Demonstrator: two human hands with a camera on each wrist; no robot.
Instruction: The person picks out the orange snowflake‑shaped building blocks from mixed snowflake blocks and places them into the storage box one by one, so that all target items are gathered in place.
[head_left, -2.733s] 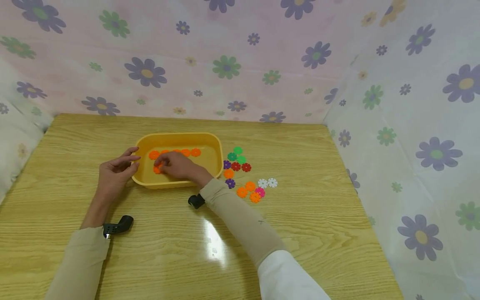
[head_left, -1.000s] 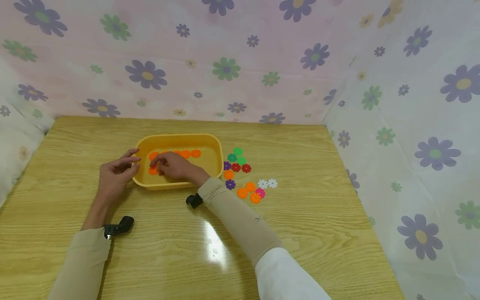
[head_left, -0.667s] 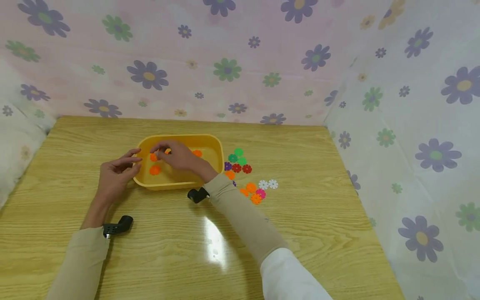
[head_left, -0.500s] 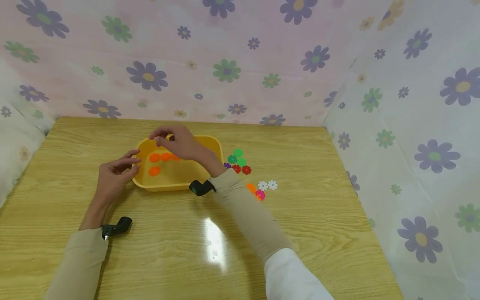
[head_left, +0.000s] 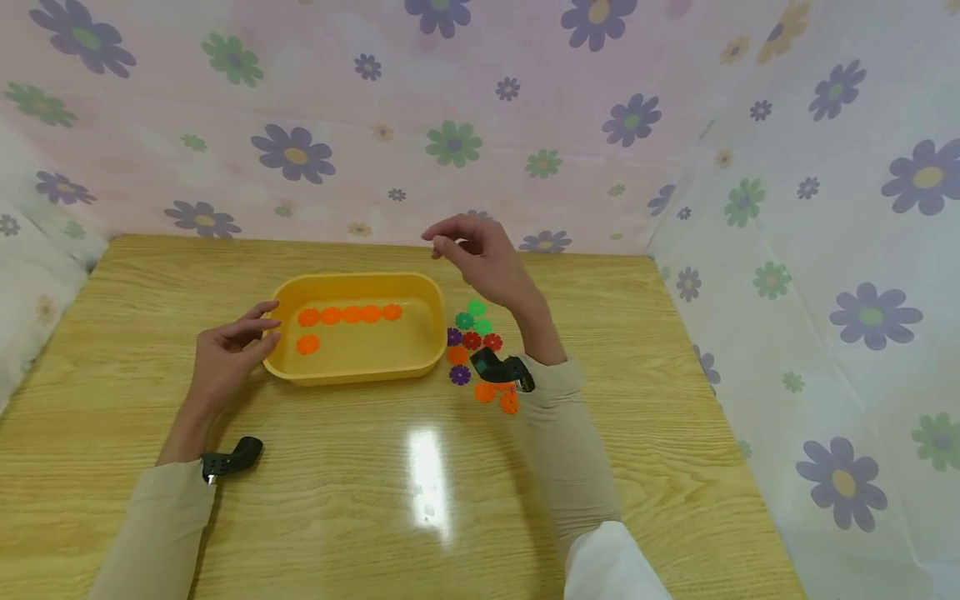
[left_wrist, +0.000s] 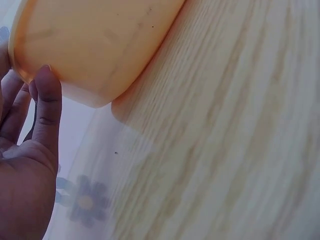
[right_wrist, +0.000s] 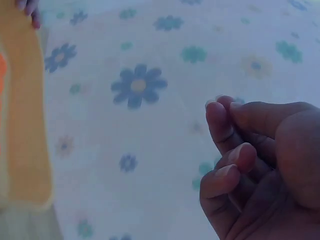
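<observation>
A yellow plastic basin [head_left: 356,377] stands on the table; inside it several orange snowflake discs [head_left: 352,314] lie in a row, with one orange disc [head_left: 307,344] below the row's left end. My left hand [head_left: 232,354] is at the basin's left end, its fingertips at the rim; in the left wrist view the thumb [left_wrist: 48,102] lies against the outer wall. My right hand [head_left: 487,258] is raised to the right of the basin, behind the loose discs. Its fingers are curled, thumb tip against the index finger, as the right wrist view shows, with nothing visible between them.
Right of the basin lie loose snowflake discs: green [head_left: 476,308], red [head_left: 471,341], purple [head_left: 460,375] and orange [head_left: 484,392]. My right forearm and wrist camera [head_left: 498,368] cover part of this group. Flower-printed cloth [head_left: 450,142] hangs behind the wooden table [head_left: 360,500].
My right hand set an orange disc at the basin's lower left, let go, then rose out of the basin and swung right. My left hand has stayed at the basin's left end.
</observation>
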